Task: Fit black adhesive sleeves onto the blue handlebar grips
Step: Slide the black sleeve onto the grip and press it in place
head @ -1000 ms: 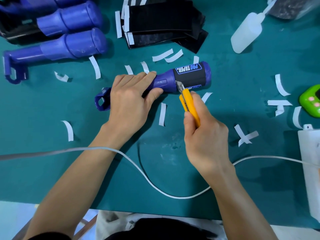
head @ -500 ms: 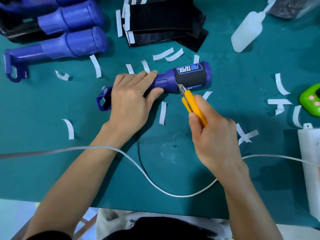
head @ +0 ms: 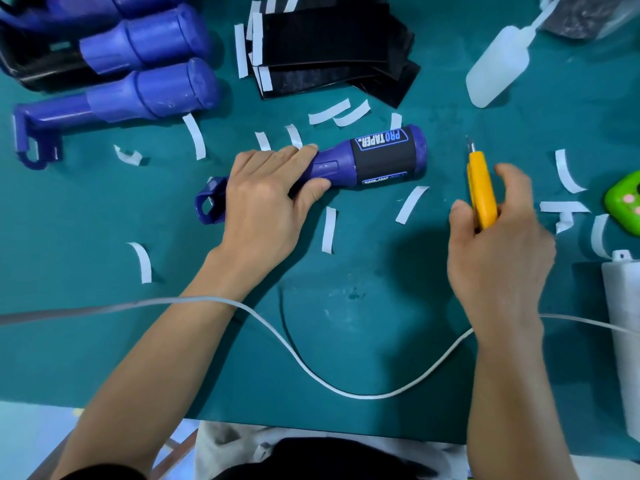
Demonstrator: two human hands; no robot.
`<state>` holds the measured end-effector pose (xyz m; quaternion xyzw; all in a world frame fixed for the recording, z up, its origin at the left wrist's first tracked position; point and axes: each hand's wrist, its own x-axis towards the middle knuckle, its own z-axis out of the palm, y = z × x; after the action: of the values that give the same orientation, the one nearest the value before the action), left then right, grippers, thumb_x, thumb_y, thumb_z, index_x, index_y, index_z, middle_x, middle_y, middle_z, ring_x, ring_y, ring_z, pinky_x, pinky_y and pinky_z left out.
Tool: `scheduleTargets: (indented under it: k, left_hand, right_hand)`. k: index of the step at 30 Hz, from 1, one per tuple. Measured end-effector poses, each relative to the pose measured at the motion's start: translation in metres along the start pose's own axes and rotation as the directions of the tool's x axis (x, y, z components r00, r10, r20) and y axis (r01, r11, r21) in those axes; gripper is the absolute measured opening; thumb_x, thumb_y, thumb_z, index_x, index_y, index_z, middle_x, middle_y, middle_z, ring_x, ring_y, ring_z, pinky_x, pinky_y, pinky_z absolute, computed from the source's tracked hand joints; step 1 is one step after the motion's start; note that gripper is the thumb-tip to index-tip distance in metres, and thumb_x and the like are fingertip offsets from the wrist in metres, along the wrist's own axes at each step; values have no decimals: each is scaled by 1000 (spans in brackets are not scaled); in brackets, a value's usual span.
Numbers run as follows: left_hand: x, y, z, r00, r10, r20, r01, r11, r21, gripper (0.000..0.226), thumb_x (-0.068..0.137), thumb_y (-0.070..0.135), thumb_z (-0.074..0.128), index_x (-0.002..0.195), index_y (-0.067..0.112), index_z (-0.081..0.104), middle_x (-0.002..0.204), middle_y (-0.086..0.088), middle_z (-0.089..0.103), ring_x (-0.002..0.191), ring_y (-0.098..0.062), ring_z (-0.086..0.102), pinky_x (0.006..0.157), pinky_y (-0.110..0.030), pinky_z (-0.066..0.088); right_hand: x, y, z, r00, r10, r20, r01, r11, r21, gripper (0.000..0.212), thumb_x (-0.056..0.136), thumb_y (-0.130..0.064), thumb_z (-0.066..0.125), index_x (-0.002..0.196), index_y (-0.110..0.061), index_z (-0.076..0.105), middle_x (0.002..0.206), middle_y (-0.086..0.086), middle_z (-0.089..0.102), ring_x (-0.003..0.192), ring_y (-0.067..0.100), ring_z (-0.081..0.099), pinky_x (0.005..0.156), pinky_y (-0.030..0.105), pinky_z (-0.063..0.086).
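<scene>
Two hands are at work over a teal surface (head: 104, 341). The left hand (head: 263, 202) grips the narrow neck of a blue grip (head: 332, 166), fingers curled over the top and thumb underneath. The right hand (head: 498, 247), slightly blurred, has its fingers curled round a yellow utility knife (head: 481, 188). The blade tip points away from the person and is well apart from the grip.

The blue grip lies on its side at the centre of the surface, wide end to the right, looped end showing left of the left hand. A black sleeve (head: 382, 157) is wrapped round the wide section. It carries a blue and white "PRO TAPER" label, and the blue end cap shows beyond it.

White strips (head: 329, 230) lie scattered across the surface. A white cable (head: 311, 372) curves along the near side. At the far edge sits a stack of black sleeves (head: 322, 46). Bare blue grips (head: 149, 91) lie far left, partly in a black tray (head: 20, 71). A squeeze bottle (head: 498, 71) lies far right. A green object (head: 625, 202) and a white block (head: 623, 323) sit at the right edge.
</scene>
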<state>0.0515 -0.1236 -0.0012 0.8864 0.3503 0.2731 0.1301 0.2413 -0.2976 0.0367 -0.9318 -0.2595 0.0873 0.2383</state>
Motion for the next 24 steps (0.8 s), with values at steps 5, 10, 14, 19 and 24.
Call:
scheduleTargets:
  k: [5, 10, 14, 19, 24]
  left_hand:
    - [0, 0, -1, 1000, 1, 15, -1, 1000, -6, 35, 102, 33, 69, 120, 4, 74, 109, -7, 76, 86, -32, 61, 88, -38, 40]
    - [1, 1, -1, 1000, 0, 11, 0, 1000, 10, 35, 101, 33, 70, 118, 4, 74, 107, -7, 76, 84, -33, 62, 87, -40, 41]
    - [1, 0, -1, 1000, -2, 21, 2, 1000, 10, 36, 101, 34, 70, 120, 3, 74, 109, -7, 77, 86, -33, 64, 87, -40, 41]
    - [1, 0, 1, 1000, 4, 13, -4, 1000, 7, 37, 100, 33, 72, 120, 3, 75, 109, -7, 77, 85, -32, 65, 86, -40, 41]
    - [1, -1, 1, 1000, 11, 5, -11, 1000, 17, 37, 98, 32, 73, 119, 2, 75, 108, -8, 77, 84, -33, 67, 86, -41, 42]
  right_hand:
    - [8, -5, 5, 997, -78, -28, 74, 989, -125, 50, 92, -23, 71, 139, -15, 56, 113, 14, 65, 95, 40, 54, 80, 46, 40]
    - [-6, -37, 11, 889, -441, -125, 453, 888, 85, 23, 86, -7, 71, 108, -10, 75, 106, 8, 75, 93, 36, 59, 85, 45, 46]
    - [1, -64, 28, 798, -588, -129, 602, 787, 136, 7, 88, -3, 74, 94, -3, 77, 91, 13, 73, 82, 40, 61, 75, 50, 52]
    - [2, -73, 41, 769, -619, -157, 634, 771, 62, 9, 87, 5, 72, 80, 0, 71, 77, 16, 65, 69, 38, 55, 65, 46, 47]
    - [-4, -82, 39, 761, -624, -178, 632, 775, -13, 24, 80, 15, 67, 67, -3, 59, 67, 16, 55, 60, 34, 47, 62, 40, 32]
